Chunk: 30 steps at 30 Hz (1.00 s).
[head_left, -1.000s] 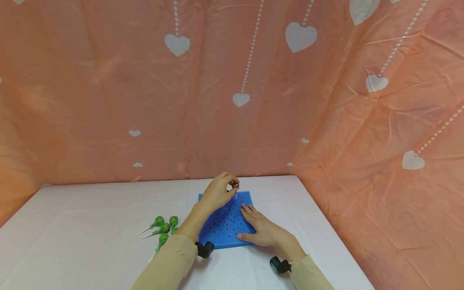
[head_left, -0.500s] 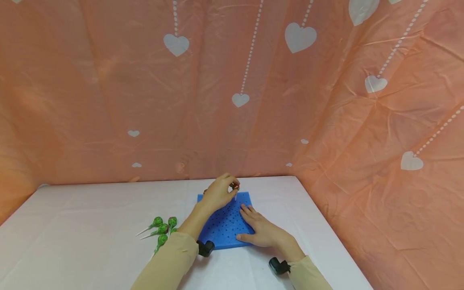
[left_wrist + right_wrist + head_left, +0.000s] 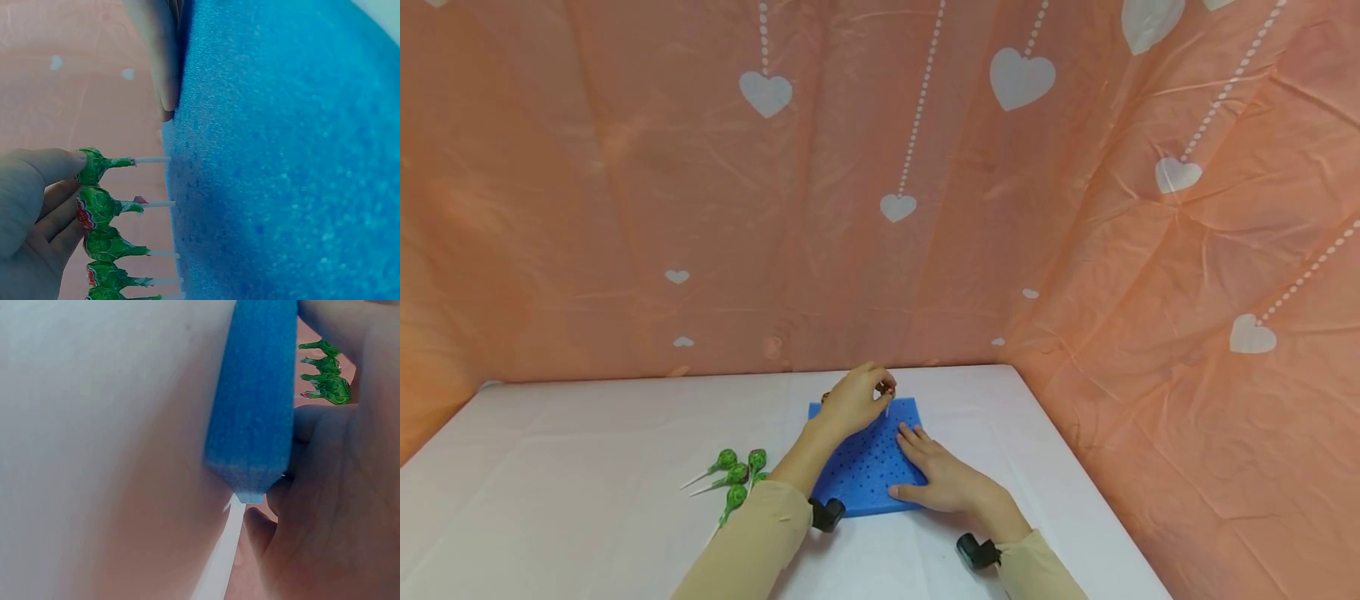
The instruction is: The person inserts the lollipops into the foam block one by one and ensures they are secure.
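My left hand (image 3: pixel 850 402) pinches a green-wrapped lollipop (image 3: pixel 94 167) by its candy head over the far right part of a blue foam block (image 3: pixel 861 475) dotted with small holes. In the left wrist view this lollipop's white stick reaches the foam's surface. Beside it several more lollipops (image 3: pixel 100 206) stand in a row, their sticks in the foam; the head view mostly hides them behind my left hand. My right hand (image 3: pixel 943 475) rests on the block's right side with fingers spread. The right wrist view shows it beside the block's thick edge (image 3: pixel 256 394).
Several green-wrapped lollipops (image 3: pixel 735 475) lie loose on the white tablecloth (image 3: pixel 587 467), left of the block and partly behind my left forearm. A peach curtain (image 3: pixel 835 292) printed with white hearts hangs behind the table and along its right side.
My left hand has dropped slightly with the lollipop, bringing it closer to the foam block. My right hand has stayed on the block.
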Motion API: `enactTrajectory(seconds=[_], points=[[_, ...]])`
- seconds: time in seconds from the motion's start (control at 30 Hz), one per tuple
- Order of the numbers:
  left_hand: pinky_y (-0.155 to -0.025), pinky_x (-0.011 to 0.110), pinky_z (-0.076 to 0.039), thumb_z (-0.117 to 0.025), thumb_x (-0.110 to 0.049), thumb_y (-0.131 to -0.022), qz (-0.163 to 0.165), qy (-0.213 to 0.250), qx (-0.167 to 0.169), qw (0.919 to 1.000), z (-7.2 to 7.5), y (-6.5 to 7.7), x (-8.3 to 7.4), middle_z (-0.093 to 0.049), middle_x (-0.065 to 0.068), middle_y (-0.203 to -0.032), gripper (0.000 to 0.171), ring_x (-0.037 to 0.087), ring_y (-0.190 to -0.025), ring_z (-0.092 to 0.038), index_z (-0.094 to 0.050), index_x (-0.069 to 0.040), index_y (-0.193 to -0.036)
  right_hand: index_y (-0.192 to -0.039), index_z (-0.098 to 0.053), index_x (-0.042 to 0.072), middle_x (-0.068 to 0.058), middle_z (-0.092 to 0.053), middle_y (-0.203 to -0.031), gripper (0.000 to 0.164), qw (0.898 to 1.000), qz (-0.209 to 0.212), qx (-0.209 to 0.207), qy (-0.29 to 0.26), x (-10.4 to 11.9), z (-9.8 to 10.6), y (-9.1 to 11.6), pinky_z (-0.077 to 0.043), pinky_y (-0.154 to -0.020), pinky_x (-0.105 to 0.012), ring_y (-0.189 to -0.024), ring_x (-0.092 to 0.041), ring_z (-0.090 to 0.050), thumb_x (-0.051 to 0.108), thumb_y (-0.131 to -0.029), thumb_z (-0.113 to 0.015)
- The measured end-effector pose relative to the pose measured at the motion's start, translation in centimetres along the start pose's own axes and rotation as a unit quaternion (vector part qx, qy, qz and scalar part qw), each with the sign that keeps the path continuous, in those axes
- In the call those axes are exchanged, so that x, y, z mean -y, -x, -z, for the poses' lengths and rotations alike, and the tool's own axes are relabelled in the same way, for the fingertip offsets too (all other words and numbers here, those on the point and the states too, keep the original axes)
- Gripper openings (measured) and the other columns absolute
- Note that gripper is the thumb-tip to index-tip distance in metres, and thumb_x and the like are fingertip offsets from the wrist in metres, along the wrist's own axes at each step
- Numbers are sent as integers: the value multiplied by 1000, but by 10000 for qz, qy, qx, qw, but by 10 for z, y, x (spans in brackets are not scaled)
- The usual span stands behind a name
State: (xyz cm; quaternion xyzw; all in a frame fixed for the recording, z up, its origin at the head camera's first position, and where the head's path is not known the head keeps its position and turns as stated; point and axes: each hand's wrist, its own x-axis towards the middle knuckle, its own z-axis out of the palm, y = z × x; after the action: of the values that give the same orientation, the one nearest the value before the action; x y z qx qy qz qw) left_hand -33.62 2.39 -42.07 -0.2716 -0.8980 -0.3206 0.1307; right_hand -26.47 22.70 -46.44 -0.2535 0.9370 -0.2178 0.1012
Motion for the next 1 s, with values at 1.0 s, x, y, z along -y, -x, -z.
enactTrajectory(seconds=[1.0], points=[[-89, 43, -60, -74, -8, -97, -12, -7, 105, 9999, -4, 2, 2, -70, 9, -113, 15, 26, -105, -71, -75, -7, -111, -164, -27, 5, -11, -16, -173, 92, 10000, -2, 31, -52, 1, 0, 0, -22, -123, -61, -160, -36, -9, 58, -98, -64]])
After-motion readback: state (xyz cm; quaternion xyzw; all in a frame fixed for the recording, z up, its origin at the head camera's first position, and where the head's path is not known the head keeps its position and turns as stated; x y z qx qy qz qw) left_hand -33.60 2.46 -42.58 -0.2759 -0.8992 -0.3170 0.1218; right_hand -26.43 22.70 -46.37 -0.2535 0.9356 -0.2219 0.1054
